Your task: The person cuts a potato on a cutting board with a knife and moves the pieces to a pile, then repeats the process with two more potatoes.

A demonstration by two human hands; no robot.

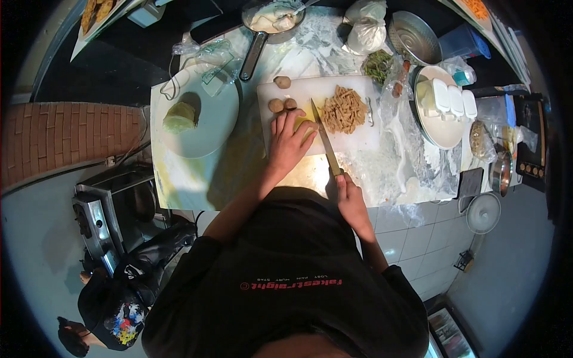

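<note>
Marble-patterned table [412,131]: white cutting board [376,140] bearing cut brown strips [344,110]; left hand [290,140] pressing yellowish piece [306,126]; right hand [351,201] closed round knife [327,143] handle.

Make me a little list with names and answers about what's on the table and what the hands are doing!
Left hand: pressing a yellowish food piece on the white board
Right hand: holding a long knife by its handle
Cut up: a pile of brown strips, right of the knife
Whole: three small brown round things
Far left: green leafy food on a big plate
Behind the board: a pan with pale, creamy food
</note>
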